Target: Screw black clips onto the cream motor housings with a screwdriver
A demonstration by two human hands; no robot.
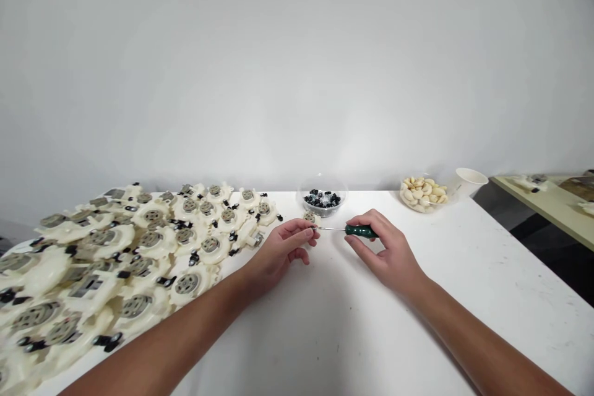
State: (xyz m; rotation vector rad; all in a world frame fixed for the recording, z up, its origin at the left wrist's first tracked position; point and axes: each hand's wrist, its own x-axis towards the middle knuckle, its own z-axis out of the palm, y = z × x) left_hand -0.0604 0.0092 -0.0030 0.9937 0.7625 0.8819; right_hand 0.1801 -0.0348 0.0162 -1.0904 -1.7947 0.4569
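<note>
My right hand (385, 250) is closed on the green handle of a screwdriver (361, 231), which lies level above the white table. The thin metal shaft points left, and its tip meets the fingertips of my left hand (284, 250). Thumb and index finger of that hand are pinched on something small and dark, too small to make out; the other fingers are curled. Just behind these fingertips sits a cream part with a grey round centre (312, 217), partly hidden. A clear bowl (323, 203) of small black pieces stands behind it.
Many cream plastic assemblies (151, 239) with grey motors and black pieces cover the left of the white table (325, 346). At the back right are a clear bowl of cream caps (423, 193) and a white cup (469, 182). Another table (533, 201) stands at the far right.
</note>
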